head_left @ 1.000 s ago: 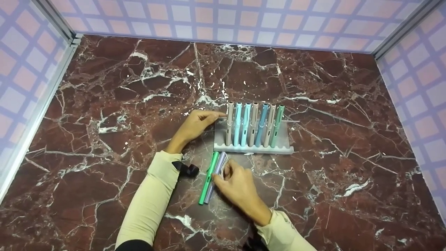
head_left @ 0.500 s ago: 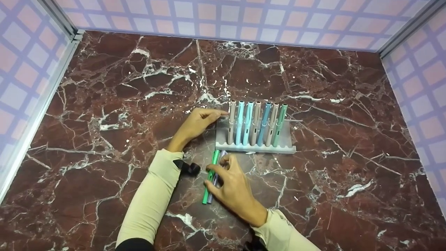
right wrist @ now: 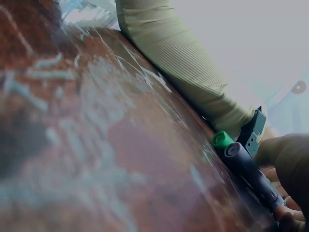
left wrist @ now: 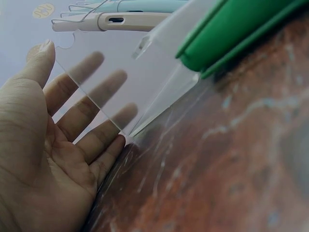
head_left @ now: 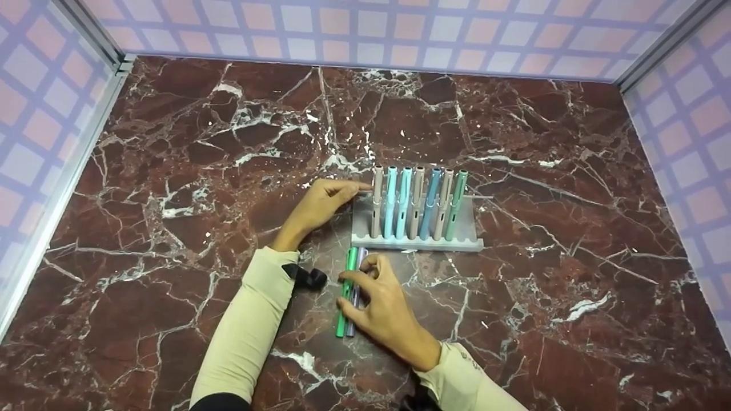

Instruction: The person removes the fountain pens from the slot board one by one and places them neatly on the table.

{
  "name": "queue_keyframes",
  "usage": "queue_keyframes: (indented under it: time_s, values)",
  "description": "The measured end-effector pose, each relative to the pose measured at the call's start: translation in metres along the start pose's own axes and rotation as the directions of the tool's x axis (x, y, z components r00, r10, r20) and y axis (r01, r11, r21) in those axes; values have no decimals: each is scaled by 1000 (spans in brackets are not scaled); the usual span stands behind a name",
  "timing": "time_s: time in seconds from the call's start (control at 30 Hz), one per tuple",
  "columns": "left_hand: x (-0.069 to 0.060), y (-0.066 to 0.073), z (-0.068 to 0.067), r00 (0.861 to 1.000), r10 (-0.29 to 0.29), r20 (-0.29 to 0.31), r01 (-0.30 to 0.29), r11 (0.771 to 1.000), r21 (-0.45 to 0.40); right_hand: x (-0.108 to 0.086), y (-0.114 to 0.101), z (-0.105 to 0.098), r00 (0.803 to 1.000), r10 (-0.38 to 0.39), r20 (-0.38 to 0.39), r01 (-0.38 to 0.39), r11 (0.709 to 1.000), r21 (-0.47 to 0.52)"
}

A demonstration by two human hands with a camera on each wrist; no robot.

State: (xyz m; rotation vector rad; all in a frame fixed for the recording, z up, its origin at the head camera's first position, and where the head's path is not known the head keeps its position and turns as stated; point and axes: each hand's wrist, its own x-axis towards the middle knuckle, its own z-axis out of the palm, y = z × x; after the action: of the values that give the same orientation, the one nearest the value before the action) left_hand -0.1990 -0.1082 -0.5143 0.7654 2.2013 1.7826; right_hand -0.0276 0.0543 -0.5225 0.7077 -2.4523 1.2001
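Seven pens sitting in clear rack, two more lying under right hand

Right hand is arching over a purple pen and a green pen, which are lying side by side on the desk, just in front of the clear rack's left end. Its grip is curling round the pair: thumb and index finger are bending across to the green pen's left edge, a gap showing between their tips, while the other fingers are tucking in along the purple pen's right side. How hard it's pinching, can't tell; the right wrist view is catching only part of the fingers. Both pens are running roughly front to back, green on the left.

Left hand is touching the clear rack's left edge. Its grip is lying wide and loose, fingers straight and spread behind the see-through panel, thumb pointing up by the panel's edge.

The racked seven are resting side by side in notches, colours running from left: taupe, light blue, light blue, taupe, blue, taupe, dark green.

Pale sleeves are covering both forearms; a black wrist mount is showing at the left. Desk is showing dark red with white veins; checked walls are rising around it.
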Motion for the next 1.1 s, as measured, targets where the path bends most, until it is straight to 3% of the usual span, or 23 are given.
queue_keyframes:
  time_s: [0.23, 0.37, 0.47, 0.53, 0.63, 0.73, 0.83, 1.1]
  values:
    - [-1, -1, 1, 999, 32, -12, -32, 999, -15, 2, 9, -9, 995, 24, -94, -16, 996, 90]
    - [-1, -1, 1, 999, 31, -9, -31, 999, -10, 7, 27, -27, 973, -22, -231, 37, 998, 59]
    - [-1, -1, 1, 1000, 24, -4, -24, 1000, -16, 10, 47, -45, 920, -56, -389, 71, 997, 24]
    - [-2, -2, 1, 1000, 21, -2, -21, 1000, -21, 12, 59, -56, 865, -47, -499, 60, 998, 11]
    - [-2, -1, 0, 1000, 14, -2, -14, 1000, -25, 15, 74, -73, 780, 29, -625, -19, 1000, 22]
    - [-2, -1, -1, 1000, 3, -4, -3, 1000, -7, 19, 84, -89, 698, 133, -704, -134, 990, 54]
    - [-3, -1, -1, 1000, -3, -2, 3, 1000, -7, 23, 88, -101, 644, 220, -732, -182, 974, 133]
    - [-1, 1, 0, 1000, 11, -4, -11, 1000, -25, 24, 90, -111, 573, 307, -760, -130, 949, 286]
